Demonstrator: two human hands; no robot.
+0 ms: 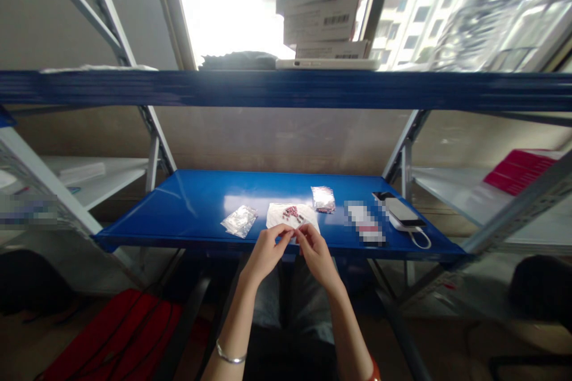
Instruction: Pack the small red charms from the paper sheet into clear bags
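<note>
Head view: left grip [264, 255] and right grip [318, 257] closed, fingertips pinching something too small to tell, above a white paper sheet [279, 215] with a cluster of small red pieces [292, 212] on it. Crinkled clear plastic bag [239, 221] at ten o'clock, red-flecked plastic pouch [323, 199] at one o'clock, both on a glossy blue steel shelf [179, 208].

Left hand [264, 255], right hand [318, 257] together, blue shelf [179, 205]

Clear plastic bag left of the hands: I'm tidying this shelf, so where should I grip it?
Pinch the clear plastic bag by its near corner from above with the left hand, the closer one. It lies flat and thin on the blue shelf, so a corner lifts easiest.
</note>
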